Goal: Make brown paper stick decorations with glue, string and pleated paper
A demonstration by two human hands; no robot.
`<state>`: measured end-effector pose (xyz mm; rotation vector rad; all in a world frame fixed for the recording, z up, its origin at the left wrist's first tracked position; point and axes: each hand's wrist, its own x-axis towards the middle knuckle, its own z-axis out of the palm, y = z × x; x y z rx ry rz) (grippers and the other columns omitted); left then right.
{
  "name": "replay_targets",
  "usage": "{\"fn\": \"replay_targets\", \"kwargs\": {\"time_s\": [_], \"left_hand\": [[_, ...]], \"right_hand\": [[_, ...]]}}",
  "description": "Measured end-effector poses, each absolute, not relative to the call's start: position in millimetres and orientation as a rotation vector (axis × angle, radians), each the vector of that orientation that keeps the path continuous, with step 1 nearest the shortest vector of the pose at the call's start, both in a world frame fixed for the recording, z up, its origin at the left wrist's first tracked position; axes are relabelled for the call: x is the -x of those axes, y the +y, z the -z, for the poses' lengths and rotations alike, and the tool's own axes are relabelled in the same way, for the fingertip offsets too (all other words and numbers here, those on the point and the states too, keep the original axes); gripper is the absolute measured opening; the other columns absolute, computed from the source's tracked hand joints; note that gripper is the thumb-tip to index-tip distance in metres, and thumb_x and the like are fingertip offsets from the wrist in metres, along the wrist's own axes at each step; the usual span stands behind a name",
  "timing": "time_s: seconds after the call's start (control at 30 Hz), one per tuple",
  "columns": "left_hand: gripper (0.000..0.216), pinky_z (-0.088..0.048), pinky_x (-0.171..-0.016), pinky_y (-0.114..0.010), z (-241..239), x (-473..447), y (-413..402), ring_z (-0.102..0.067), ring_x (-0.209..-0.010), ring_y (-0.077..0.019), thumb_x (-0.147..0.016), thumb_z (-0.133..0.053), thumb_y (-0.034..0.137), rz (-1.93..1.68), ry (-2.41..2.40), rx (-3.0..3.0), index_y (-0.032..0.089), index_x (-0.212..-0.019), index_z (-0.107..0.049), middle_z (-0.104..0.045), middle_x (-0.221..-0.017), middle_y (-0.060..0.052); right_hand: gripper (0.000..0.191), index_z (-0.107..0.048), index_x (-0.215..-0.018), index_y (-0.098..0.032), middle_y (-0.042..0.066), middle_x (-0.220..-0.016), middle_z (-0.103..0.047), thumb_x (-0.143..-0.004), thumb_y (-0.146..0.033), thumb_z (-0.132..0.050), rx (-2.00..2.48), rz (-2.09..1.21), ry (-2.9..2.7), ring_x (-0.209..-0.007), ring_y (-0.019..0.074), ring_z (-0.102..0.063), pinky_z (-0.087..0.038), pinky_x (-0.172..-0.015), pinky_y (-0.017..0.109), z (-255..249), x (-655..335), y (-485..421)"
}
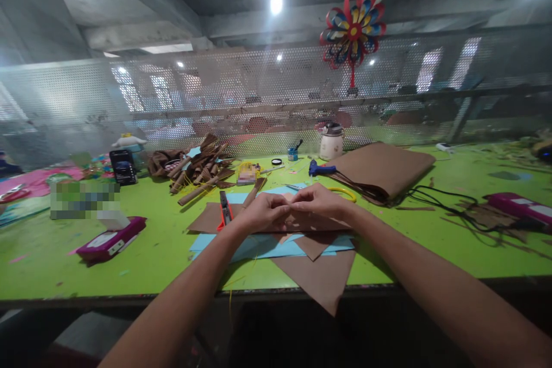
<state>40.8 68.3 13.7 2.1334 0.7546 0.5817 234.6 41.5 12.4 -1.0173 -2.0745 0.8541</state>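
My left hand (266, 211) and my right hand (317, 201) meet over the middle of the work pile, fingers bent in a pinch and fingertips almost touching. Between them they grip the brown paper (314, 222); the exact spot they pinch is hidden behind the fingers. Light blue paper sheets (259, 247) lie beneath it, and a pointed brown sheet (321, 276) hangs over the table's front edge. An orange-and-black utility knife (225, 211) rests just left of my left hand. Beyond my right hand are scissors with yellow handles (344, 193), partly covered.
On the green table (168, 259), a heap of rolled brown paper (202, 167) stands at back left. A blue glue gun (321, 169), a white bottle (331, 142) and a folded brown paper stack (383, 169) are behind. Purple power strips (112, 240) and black cables (444, 201) flank the sides.
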Motion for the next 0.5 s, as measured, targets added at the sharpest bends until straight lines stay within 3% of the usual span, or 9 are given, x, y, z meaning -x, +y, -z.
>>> {"fn": "replay_targets", "kwargs": {"time_s": [0.17,0.37,0.5], "left_hand": [[0.033,-0.036,-0.042,-0.018,-13.7,-37.7,70.8,-0.051,-0.045,-0.0090,-0.079,-0.048,0.044,-0.481,0.738,-2.111,0.013,-0.069,-0.053,-0.054,-0.052,0.001],[0.036,-0.045,-0.052,-0.023,-24.6,-28.8,69.3,-0.060,-0.056,-0.0132,-0.078,-0.050,0.047,-0.287,0.639,-2.043,0.012,-0.088,-0.056,-0.063,-0.065,-0.003],[0.036,-0.042,-0.046,-0.021,-27.1,-26.6,68.3,-0.056,-0.048,-0.0110,-0.080,-0.045,0.049,-0.224,0.649,-2.066,0.014,-0.084,-0.054,-0.064,-0.061,-0.003]], "right_hand": [[0.037,-0.063,-0.067,-0.011,-0.002,-0.055,-0.046,-0.078,-0.043,-0.049,1.053,-0.655,-2.192,-0.053,0.0077,-0.037,-0.027,-0.048,0.019,-12.1,-233.7,41.1],[0.038,-0.058,-0.063,-0.011,-0.004,-0.051,-0.040,-0.080,-0.042,-0.045,1.157,-0.544,-2.273,-0.049,0.0069,-0.032,-0.022,-0.045,0.020,-17.2,-234.5,36.6],[0.036,-0.059,-0.064,-0.011,-0.003,-0.052,-0.040,-0.079,-0.041,-0.046,1.175,-0.539,-2.307,-0.049,0.0071,-0.031,-0.023,-0.045,0.020,-20.2,-234.6,35.2]]}}
